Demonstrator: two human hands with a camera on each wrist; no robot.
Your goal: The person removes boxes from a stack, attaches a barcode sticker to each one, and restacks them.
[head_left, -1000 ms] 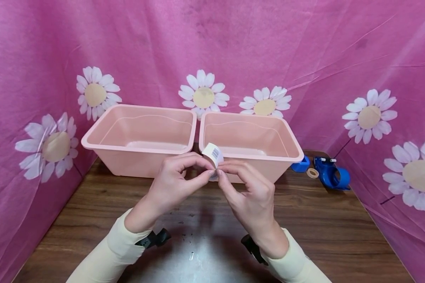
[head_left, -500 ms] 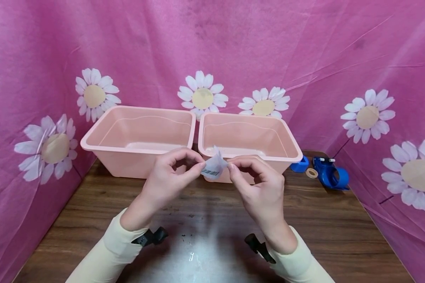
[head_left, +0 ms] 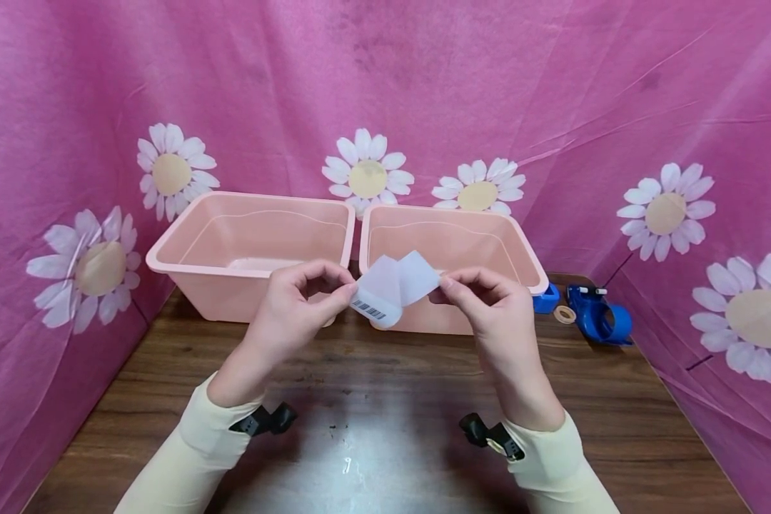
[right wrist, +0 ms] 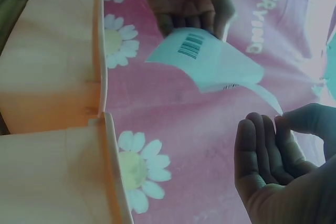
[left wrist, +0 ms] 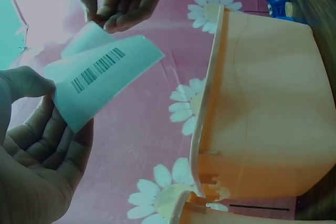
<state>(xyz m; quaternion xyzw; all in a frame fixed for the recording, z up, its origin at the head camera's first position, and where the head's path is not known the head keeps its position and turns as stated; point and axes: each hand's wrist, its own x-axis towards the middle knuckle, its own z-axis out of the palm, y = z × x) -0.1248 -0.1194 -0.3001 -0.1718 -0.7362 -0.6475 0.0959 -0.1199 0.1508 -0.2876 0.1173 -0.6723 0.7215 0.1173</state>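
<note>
Draws left hand and right hand farther apart than half a second ago, pinching opposite sides of barcode label held up near right pink bin, and could tear or crease it by tugging unevenly.

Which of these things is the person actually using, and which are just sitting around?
In use:
- left hand, pinching the label's barcode end
- right hand, pinching its other end
- label, bent between them

Apparently just lying about, as neither hand touches them:
- left bin
- right bin
- blue box, partly hidden
- tan ring
- blue dispenser
</note>
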